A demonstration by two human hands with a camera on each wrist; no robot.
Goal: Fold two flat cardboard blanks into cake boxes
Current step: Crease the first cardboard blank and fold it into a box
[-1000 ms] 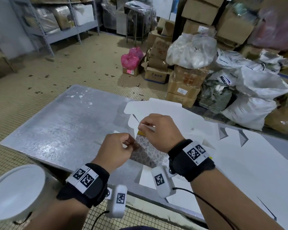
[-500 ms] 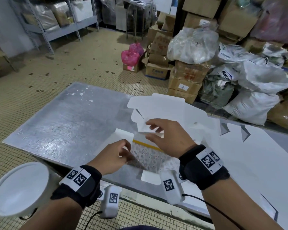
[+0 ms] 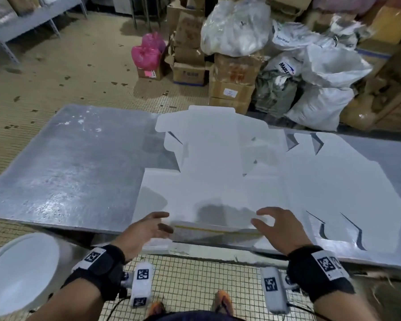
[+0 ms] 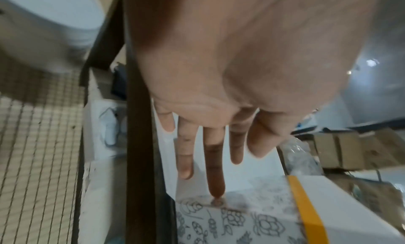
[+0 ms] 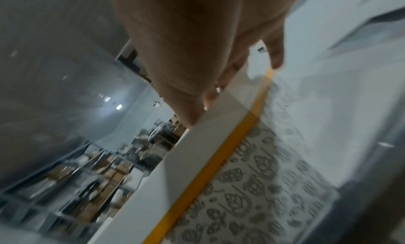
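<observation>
A white cardboard blank (image 3: 218, 181) lies spread on the metal table (image 3: 67, 170). Its near flap (image 3: 218, 230) is tipped up along the table's front edge and shows a printed side with a yellow stripe (image 4: 306, 211). My left hand (image 3: 158, 224) is at the flap's left end with straight fingers; in the left wrist view one fingertip (image 4: 217, 190) touches the printed face. My right hand (image 3: 262, 218) is at the flap's right end, its fingers loosely spread against the flap's white upper edge (image 5: 197, 140). A second white blank (image 3: 345, 188) lies flat to the right, partly overlapped.
A round white bucket (image 3: 16, 274) stands on the floor at my lower left. Stacked cartons (image 3: 232, 84) and white sacks (image 3: 322, 66) crowd the floor beyond the table's far edge. A pink bag (image 3: 148, 52) lies further back. The table's left half is bare metal.
Both hands let go of the flaps they pinched together mid-blank and moved apart to the near flap's ends. The blank now lies spread flat. My head has tilted down.
</observation>
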